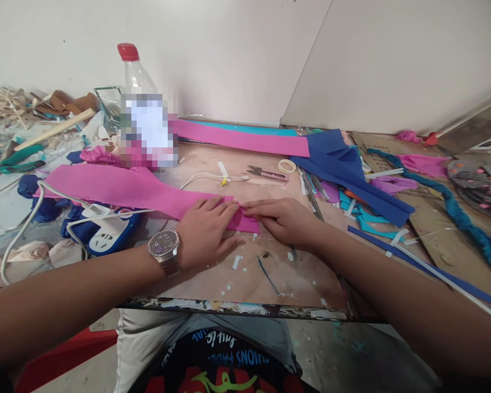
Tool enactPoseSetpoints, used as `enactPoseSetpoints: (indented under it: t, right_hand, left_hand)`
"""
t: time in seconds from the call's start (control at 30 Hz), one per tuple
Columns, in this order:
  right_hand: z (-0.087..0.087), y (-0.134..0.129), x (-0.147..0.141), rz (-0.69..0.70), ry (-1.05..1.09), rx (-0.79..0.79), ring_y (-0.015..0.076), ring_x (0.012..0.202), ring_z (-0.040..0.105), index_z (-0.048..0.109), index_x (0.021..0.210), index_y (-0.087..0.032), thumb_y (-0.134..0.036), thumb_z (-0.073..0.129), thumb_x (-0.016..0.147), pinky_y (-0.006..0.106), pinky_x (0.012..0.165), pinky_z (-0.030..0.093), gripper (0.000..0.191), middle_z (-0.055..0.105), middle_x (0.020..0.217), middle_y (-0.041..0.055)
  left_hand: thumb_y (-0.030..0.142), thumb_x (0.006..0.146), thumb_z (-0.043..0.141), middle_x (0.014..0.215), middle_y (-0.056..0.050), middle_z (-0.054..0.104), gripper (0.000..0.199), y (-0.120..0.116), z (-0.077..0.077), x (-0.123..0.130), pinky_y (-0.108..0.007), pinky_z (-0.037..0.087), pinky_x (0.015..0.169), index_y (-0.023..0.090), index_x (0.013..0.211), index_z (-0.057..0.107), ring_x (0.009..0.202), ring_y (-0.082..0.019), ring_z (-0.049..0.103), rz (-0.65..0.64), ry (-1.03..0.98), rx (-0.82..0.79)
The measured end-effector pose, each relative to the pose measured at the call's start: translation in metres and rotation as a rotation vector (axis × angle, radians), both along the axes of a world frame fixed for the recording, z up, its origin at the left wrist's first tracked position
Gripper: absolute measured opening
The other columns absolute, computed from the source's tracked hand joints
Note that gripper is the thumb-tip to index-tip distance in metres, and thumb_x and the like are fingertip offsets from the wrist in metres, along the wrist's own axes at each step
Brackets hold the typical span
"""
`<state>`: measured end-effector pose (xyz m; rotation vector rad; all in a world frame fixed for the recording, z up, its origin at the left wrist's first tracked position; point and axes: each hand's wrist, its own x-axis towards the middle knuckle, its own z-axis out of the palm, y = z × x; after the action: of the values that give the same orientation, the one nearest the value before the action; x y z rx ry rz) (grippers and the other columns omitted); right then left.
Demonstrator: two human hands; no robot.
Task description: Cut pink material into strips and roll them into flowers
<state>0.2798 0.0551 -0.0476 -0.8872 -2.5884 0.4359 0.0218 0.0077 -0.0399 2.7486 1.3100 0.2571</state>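
A long pink strip (141, 186) of cloth or crepe paper lies across the worktable, its near end under my hands. My left hand (207, 229), with a watch on the wrist, rests flat on that end, fingers stretched out. From the right, my right hand (288, 221) pinches a small fold of the strip close to the left fingertips; its thumb is partly hidden. Just beyond the hands lie small thread snips (268, 173), a roll of tape (287, 166) and a white cable (200, 176).
Behind are another pink strip (245, 139), dark blue pieces (331, 155) and a red-capped bottle (137, 73). At left sit a power strip (106, 236), green-handled pliers (22, 161) and wood scraps (12, 103). Blue and teal strips (445, 196) spread at right.
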Motion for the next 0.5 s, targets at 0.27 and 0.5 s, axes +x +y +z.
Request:
enactPoseSetpoints:
  t: [0.27,0.5]
  right_hand:
    - [0.0015,-0.0009,0.0002,0.003,-0.029,-0.015,0.0202,0.123,0.075,0.078,0.127,-0.024,-0.008,0.055,0.097,0.034,0.111,0.059,0.041,0.076,0.137,0.0015]
    - [0.0027,-0.0012,-0.0013,0.003,-0.039,-0.032,0.0211,0.126,0.074,0.077,0.13,-0.024,-0.005,0.055,0.094,0.035,0.112,0.059,0.046,0.074,0.14,0.0022]
  left_hand:
    - [0.063,0.105,0.046,0.166,-0.014,0.051,0.074,0.0029,-0.0057,-0.0016,-0.056,0.036,0.123,0.012,0.158,0.048,0.152,-0.039,0.045,-0.004,-0.017,-0.008]
    - [0.062,0.104,0.048,0.165,-0.015,0.051,0.07,0.0025,-0.002,-0.0019,-0.055,0.037,0.121,0.013,0.154,0.051,0.15,-0.038,0.046,-0.007,-0.005,-0.005]
